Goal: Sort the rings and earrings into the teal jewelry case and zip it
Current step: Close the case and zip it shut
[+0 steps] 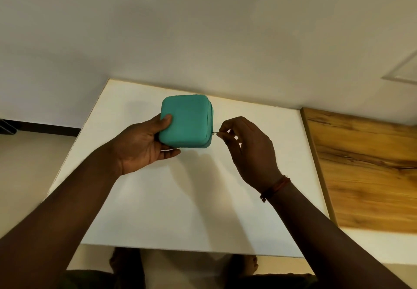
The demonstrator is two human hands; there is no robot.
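Holding item one, the teal jewelry case, just above centre of the frame: the left hand is wrapped around its left side, thumb pressed on the lid and fingers curled underneath, so the case sits tilted and seemingly lifted off the white board rather than lying flat. Item two, the zipper pull, a small metal tab at the case's lower right corner, is pinched between thumb and forefinger of the right hand, the remaining fingers loosely bent. Lid condition: shut, both halves meeting along the right side. No rings or earrings are visible anywhere on the board, so sorting is judged complete and the zipping is the step in hand; how much of the zipper track is closed cannot be told from this angle, as the far and left edges are hidden. Surroundings: the board is bare on every side of the hands, leaving generous room to turn the case or set it down; its left edge runs diagonally in the left half of the frame, the near edge lies along the lower frame, and a wooden surface adjoins it at right.
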